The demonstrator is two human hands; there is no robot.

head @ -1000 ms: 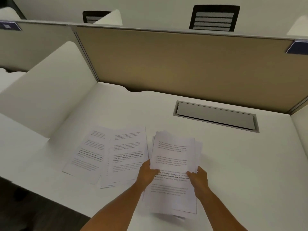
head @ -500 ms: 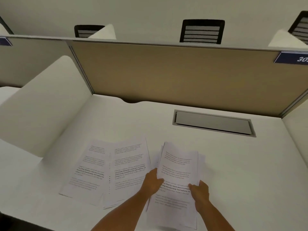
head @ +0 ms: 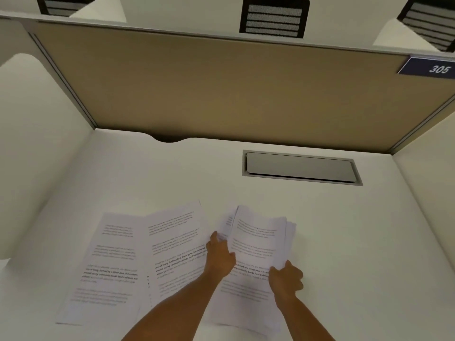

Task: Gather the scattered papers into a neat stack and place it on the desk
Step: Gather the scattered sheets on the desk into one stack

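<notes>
the white desk (head: 320, 242) fills the view, walled by a tan partition (head: 221, 89) at the back and white side panels. set into the desktop right of centre is a grey cable tray (head: 299, 167) with its lid closed, so its contents cannot be seen. near the front edge lie loose sheets (head: 138, 257), printed side up, overlapping side by side, long axes running away from the person and fanned slightly to the right. just right of them is the stack (head: 258, 244), its long axis also pointing away, top edges uneven with sheets sticking out on both sides. the left hand (head: 219, 257) presses against the stack's left edge with fingers curled on the paper. the right hand (head: 285, 279) pinches the stack's right edge. a blue tag (head: 428, 67) reading 305 sits at the partition's top right.
</notes>
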